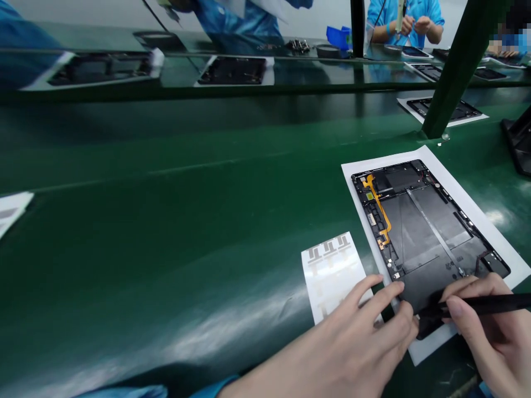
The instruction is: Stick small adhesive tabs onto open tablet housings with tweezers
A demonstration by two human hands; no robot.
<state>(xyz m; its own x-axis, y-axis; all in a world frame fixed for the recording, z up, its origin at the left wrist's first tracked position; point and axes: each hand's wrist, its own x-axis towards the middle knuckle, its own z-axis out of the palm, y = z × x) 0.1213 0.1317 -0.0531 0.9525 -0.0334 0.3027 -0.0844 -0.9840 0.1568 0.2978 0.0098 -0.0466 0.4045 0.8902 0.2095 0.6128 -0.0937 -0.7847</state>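
Observation:
An opened tablet housing (418,232) lies face down on a white paper sheet (464,204), with a dark battery area and a thin metal strip across it. An orange flex cable (379,207) runs along its upper left side. My left hand (365,326) rests its fingertips on the housing's lower left edge. My right hand (485,326) grips a black pen-shaped tool (485,305), its tip at the housing's lower edge, partly hidden by my fingers. Left of the housing lies a white backing sheet (332,273) with several pale printed strips.
A green mat (166,237) covers the bench. A dark green post (452,72) stands beyond the housing. Other tablet housings on white sheets lie farther off, where a co-worker in a blue sleeve (431,16) works with a tool. A blue bin (339,37) stands at the back.

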